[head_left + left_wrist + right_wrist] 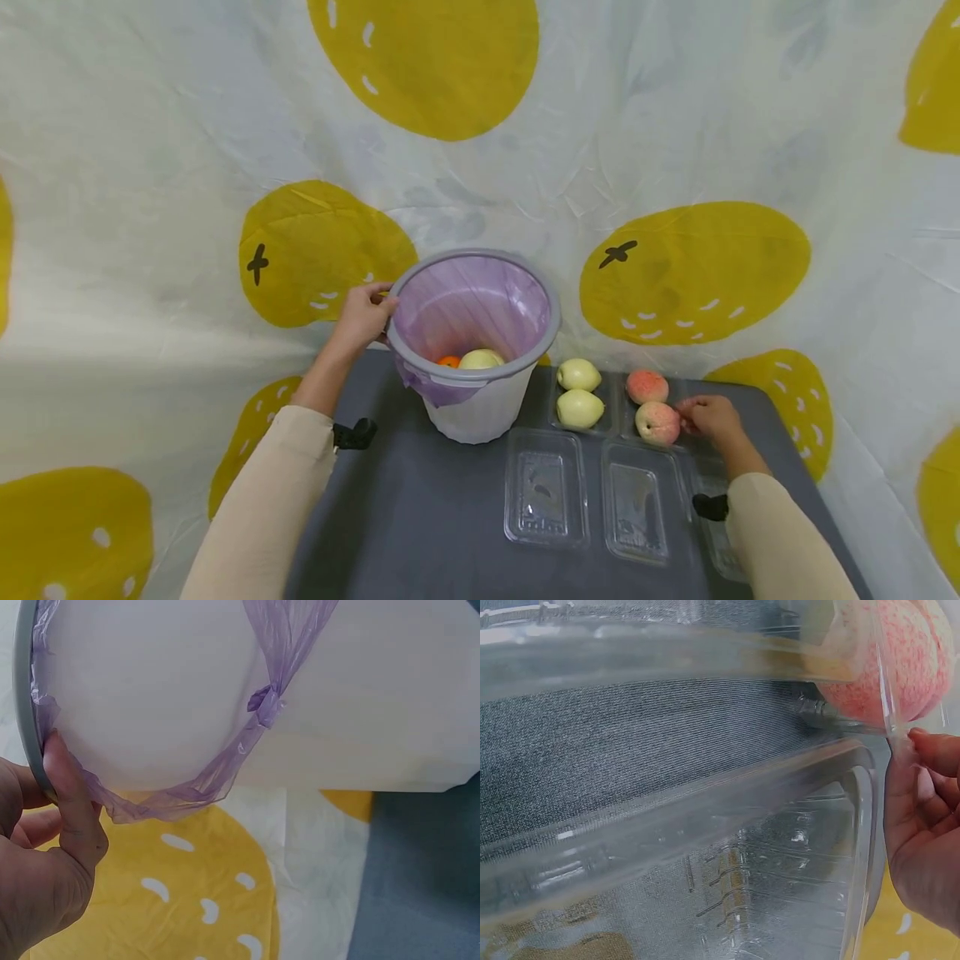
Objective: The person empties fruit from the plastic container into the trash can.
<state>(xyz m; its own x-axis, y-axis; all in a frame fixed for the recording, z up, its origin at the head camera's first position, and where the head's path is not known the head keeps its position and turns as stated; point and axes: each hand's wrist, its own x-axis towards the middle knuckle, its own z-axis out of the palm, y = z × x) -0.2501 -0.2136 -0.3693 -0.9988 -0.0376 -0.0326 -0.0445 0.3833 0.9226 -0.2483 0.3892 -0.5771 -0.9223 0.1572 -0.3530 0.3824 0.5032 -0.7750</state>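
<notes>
My left hand [365,317] grips the grey rim [27,697] of a white bin [480,417], its thumb over the purple bag [217,776] that lines it. Within the bin lie an orange fruit [450,362] and a pale yellow-green fruit [481,359], both partly hidden by the front rim. On the right, my right hand [708,414] pinches the edge of a clear plastic container [885,690] between thumb and fingers. Two pinkish peaches, a far one [647,387] and a near one [657,422], sit in that container.
Left of the peaches, two pale green fruits [580,409] sit in another clear container. Nearer on the dark grey table [435,517] lie clear plastic trays [510,492], one partly under the right sleeve [780,533]. A lemon-print cloth [525,183] hangs behind.
</notes>
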